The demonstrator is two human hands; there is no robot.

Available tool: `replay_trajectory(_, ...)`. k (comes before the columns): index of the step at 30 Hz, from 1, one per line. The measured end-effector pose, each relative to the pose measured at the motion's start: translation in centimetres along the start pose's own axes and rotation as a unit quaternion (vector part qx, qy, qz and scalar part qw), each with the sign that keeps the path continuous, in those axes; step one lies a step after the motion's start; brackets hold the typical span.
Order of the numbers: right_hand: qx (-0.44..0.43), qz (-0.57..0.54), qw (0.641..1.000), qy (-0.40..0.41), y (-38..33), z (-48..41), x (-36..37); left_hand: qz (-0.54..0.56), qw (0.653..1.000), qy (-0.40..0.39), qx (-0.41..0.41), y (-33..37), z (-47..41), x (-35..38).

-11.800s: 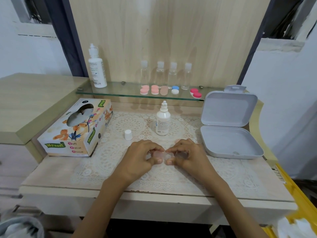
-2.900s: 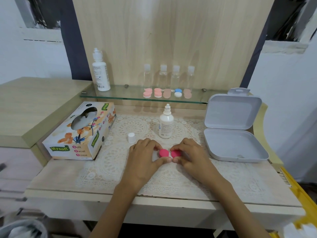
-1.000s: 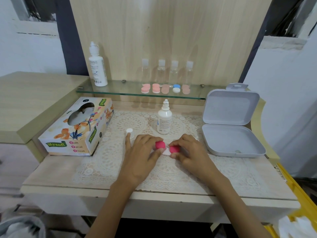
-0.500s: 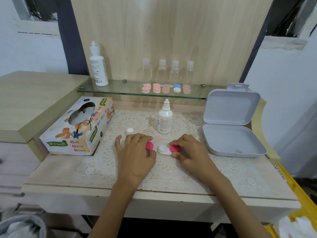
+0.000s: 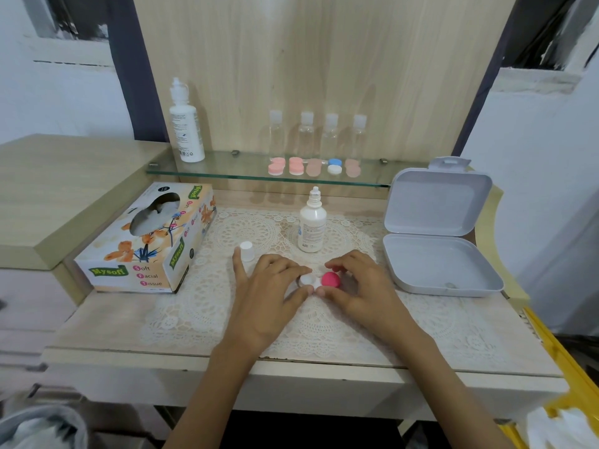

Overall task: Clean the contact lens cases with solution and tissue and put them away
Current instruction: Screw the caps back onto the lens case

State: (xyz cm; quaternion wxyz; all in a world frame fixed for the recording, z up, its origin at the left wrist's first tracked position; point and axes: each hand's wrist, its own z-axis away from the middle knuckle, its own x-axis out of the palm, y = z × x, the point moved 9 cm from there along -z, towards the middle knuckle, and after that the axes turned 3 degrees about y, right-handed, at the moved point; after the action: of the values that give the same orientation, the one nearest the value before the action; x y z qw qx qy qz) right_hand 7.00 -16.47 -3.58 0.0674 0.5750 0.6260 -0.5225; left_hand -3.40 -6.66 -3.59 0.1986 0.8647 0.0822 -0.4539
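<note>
Counter (image 5: pixel 107 322): pale wood-grain top, near edge chipped; middle covered by a white lace doily (image 5: pixel 324 319), openwork rounds. Right end cut off by a yellow object, unclear what.

Storage box (image 5: pixel 434 264): grey plastic, rounded square, hinged lid standing open; a small item in the tray's near corner, too small to tell.

Tissue box (image 5: pixel 146 241): cardboard, flower print, oval opening with white tissue showing.

Glass shelf (image 5: pixel 227 171): clear pane on small pegs. Tall white bottle (image 5: pixel 184 124) at left; four clear small bottles (image 5: pixel 319 134) hard to make out against the wood panel; a row of round lens cases (image 5: pixel 312 166), pink, beige, one blue-and-white.

Solution bottle (image 5: pixel 311 222): white, uncapped, upright on the doily. Its cap (image 5: pixel 246 251) stands just beside the left little finger.

Lens case (image 5: pixel 319 280): on the doily between both hands, left well open and white, right well under a glossy pink dome lid.

Left hand (image 5: pixel 269 296): thumb and forefinger pinching the open well, palm hiding whatever lies beneath.

Right hand (image 5: pixel 359 286): fingers curled around the pink lid, fingertips touching it.
</note>
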Motion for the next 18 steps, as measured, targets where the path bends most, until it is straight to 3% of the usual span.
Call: replay_trajectory(18, -0.029, -0.010, 0.999, -0.037, -0.54, 0.52, 0.74, 0.018, 1.000, 0.016, 0.001, -0.05, -0.16, -0.17)
